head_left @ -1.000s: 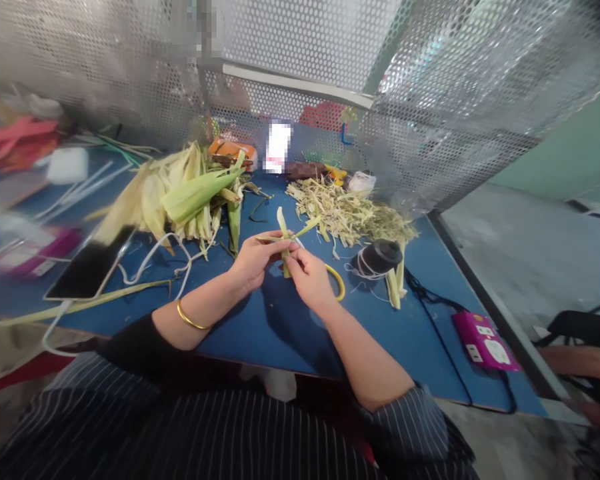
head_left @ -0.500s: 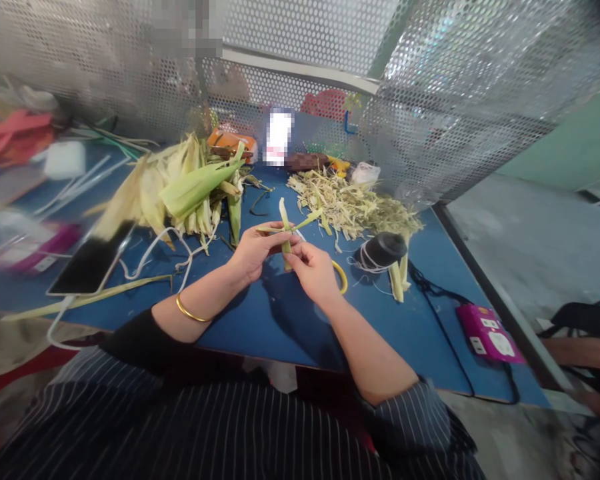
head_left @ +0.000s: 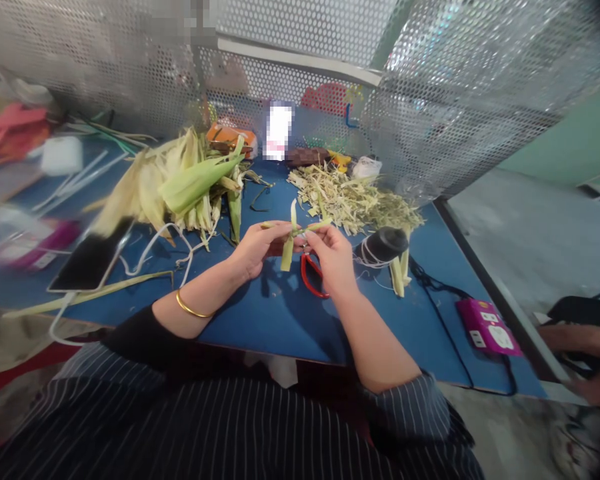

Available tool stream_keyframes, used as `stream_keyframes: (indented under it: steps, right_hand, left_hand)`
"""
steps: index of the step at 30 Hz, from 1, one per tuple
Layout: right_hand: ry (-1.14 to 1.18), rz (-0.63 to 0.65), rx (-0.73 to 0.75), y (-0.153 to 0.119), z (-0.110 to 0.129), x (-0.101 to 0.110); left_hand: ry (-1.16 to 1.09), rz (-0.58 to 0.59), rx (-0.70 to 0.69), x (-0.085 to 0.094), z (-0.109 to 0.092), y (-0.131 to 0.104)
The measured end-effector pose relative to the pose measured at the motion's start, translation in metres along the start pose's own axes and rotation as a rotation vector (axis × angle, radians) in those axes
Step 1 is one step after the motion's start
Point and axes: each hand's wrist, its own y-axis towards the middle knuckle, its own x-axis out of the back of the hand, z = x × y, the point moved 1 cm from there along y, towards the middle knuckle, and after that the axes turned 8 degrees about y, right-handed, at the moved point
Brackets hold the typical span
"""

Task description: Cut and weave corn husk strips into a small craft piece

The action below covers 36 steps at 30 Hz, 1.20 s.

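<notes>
Crossed strips of pale green corn husk (head_left: 287, 253) are held between both hands above the blue table. My left hand (head_left: 254, 250) pinches them from the left, with fingers and thumb closed near the crossing. My right hand (head_left: 331, 259) pinches the strip that points right. Red-handled scissors (head_left: 311, 275) show just below my right hand; their blades are mostly hidden. A black spool wound with pale thread (head_left: 383, 247) lies to the right, and a large bunch of husks (head_left: 180, 183) lies behind my left hand.
Husk shreds (head_left: 347, 197) are heaped at the back. A phone (head_left: 93, 257) with a white cable is on the left, a purple power strip (head_left: 489, 327) with a black cord on the right. A lit screen (head_left: 279, 130) stands behind. Someone's arm (head_left: 577, 339) shows far right.
My right hand has shifted right, from the lower strip to the right-pointing one. The husk cross has turned slightly. The red scissor handle now shows, where a yellow loop was visible before.
</notes>
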Motion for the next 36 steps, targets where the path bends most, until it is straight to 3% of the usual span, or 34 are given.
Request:
stream_keyframes:
  steps: [3, 9, 17, 22, 27, 32, 36]
  right_hand:
    - [0.132, 0.031, -0.056, 0.002, -0.006, -0.001]
    - [0.101, -0.032, -0.010, 0.000, -0.008, -0.002]
    - [0.173, -0.093, 0.086, -0.001, -0.009, -0.003]
    - [0.173, -0.083, 0.112, -0.001, -0.007, -0.002]
    - [0.183, -0.074, 0.043, 0.002, -0.006, 0.001]
    - [0.090, -0.078, 0.112, 0.004, -0.006, 0.004]
    - [-0.147, -0.240, 0.334, 0.005, 0.011, 0.015]
  left_hand:
    - [0.049, 0.038, -0.005, -0.003, 0.004, -0.001]
    - [0.010, -0.027, 0.033, -0.006, 0.011, 0.001]
    - [-0.018, -0.028, -0.090, -0.010, 0.012, 0.005]
    - [-0.045, -0.098, -0.005, -0.009, 0.007, 0.002]
    - [-0.093, -0.001, 0.128, -0.005, 0.003, 0.000]
    - [-0.045, 0.058, 0.107, -0.003, -0.001, 0.000]
    - [0.177, 0.077, 0.014, -0.003, -0.002, -0.001]
